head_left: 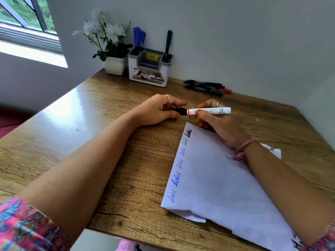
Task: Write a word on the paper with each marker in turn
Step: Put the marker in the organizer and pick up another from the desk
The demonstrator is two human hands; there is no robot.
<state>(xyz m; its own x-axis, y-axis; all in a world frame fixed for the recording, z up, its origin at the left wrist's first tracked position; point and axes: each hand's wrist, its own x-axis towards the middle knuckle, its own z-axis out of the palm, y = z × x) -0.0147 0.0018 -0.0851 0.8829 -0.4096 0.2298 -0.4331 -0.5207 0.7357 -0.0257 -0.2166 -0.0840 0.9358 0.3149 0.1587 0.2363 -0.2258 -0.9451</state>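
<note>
Both hands gripped a white marker (208, 111), left hand (155, 110) on its black cap, right hand (217, 122) on the barrel, above the paper (217, 187), spare markers (206, 87) near the wall, organizer (150, 69) beside the flower pot (114, 65).

A wooden table (90, 142) carries a white pot (115, 65) of white flowers (108, 31) well beyond the fingers (178, 103) and left of them. A white-and-grey desk organizer (148, 71) with a yellow price sticker (152, 56) stands just beside the pot. A window (27, 20) is far left.
</note>
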